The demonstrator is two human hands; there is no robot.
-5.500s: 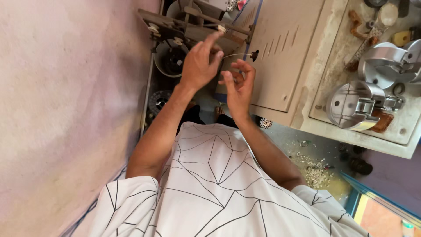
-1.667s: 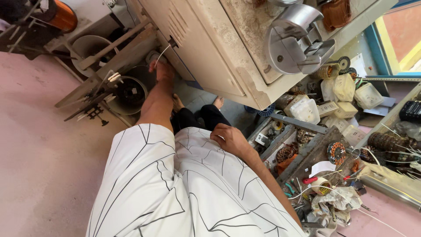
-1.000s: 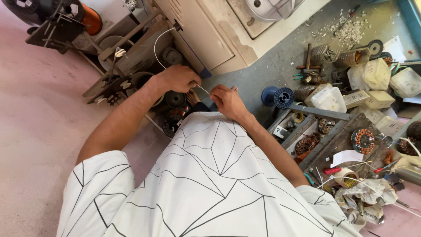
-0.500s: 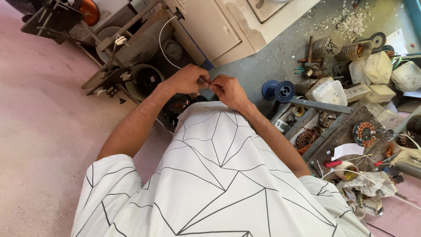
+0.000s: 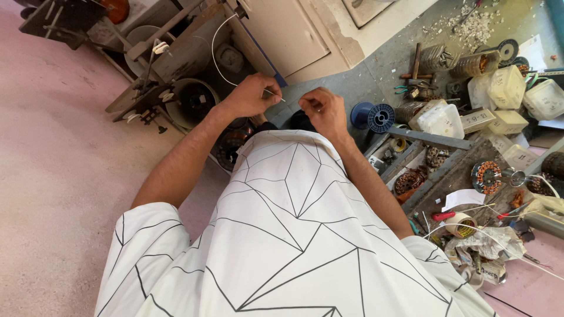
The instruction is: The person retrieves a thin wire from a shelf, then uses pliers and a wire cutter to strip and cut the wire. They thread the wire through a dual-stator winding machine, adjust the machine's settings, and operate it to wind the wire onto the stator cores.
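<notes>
wire (image 5: 218, 58) | thin, pale, curved loop | runs from winding machine down to pinching fingers, taut

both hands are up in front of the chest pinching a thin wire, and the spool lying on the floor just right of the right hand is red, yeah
Not quite: the spool is blue, not red, as the head view shows. The rest holds: the left hand and right hand are raised in front of the chest, pinching a thin wire.
</notes>
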